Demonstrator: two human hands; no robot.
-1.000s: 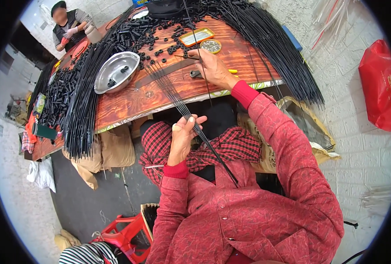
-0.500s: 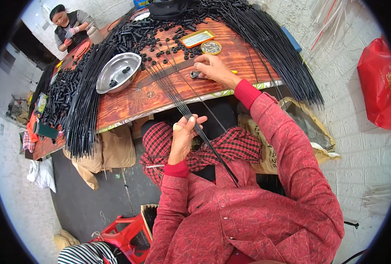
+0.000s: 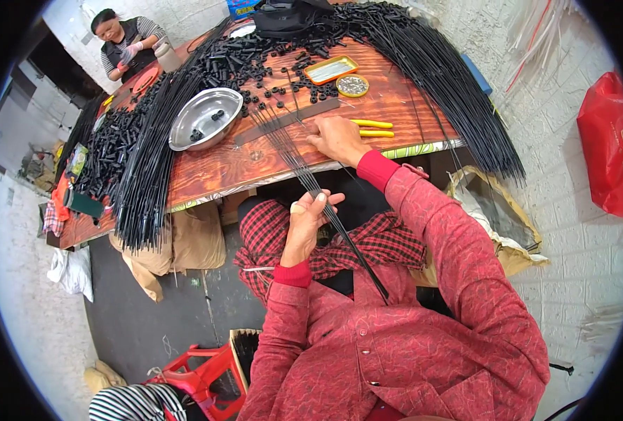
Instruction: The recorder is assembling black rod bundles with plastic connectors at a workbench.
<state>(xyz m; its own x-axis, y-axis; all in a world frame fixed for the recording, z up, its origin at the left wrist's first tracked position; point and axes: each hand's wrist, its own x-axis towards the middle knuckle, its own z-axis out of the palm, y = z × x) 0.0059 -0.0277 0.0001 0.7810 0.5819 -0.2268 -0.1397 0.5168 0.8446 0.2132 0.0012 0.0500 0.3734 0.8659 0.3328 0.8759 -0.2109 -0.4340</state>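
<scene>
Left hand (image 3: 308,221), grip clamped on slender black rods (image 3: 358,254); right hand (image 3: 337,139) near yellow-handled pliers (image 3: 373,132), its grip's closure hidden from here; a slackening left grip could scatter rods.

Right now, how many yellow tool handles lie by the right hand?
2: the upper handle and, just below it in the picture, the lower handle, both beside the right hand, which may hide others.

On the brown wooden bench (image 3: 206,172), yellow-handled pliers (image 3: 376,133) lie between an oval silver metal bowl (image 3: 191,116) at left and long black rods (image 3: 459,98) at right, before a round yellow-rimmed dish (image 3: 353,95).
</scene>
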